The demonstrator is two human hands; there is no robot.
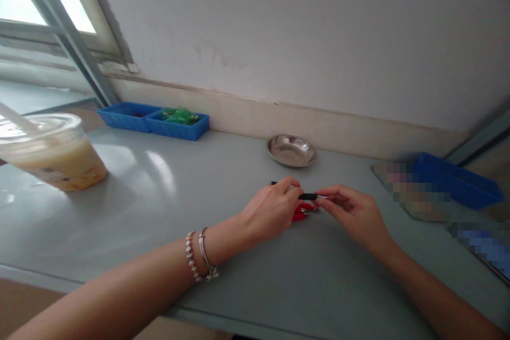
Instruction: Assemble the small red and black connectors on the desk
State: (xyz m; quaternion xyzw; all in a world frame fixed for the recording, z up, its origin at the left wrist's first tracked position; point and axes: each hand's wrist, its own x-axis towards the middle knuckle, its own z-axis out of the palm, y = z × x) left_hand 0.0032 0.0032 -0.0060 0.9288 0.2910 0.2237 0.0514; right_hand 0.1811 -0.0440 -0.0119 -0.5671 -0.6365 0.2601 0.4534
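My left hand (274, 204) is closed around a slim black pen-shaped piece (308, 196), which lies roughly level, its back end showing past the knuckles. A thin silver tip sticks out of its right end. With thumb and forefinger, my right hand (353, 212) pinches that tip. Below the two hands, a few red pieces with silver ends (302, 215) rest on the table, partly covered by my left hand. What exactly the black and red pieces are is too small to make out.
Behind my hands stands a round metal dish (291, 151). Blue trays (179, 130) sit along the wall at left, one with green plastic inside; another blue tray (458, 180) is at right, near a blurred phone-like object (484, 249). A lidded drink cup (51, 154) stands at left.
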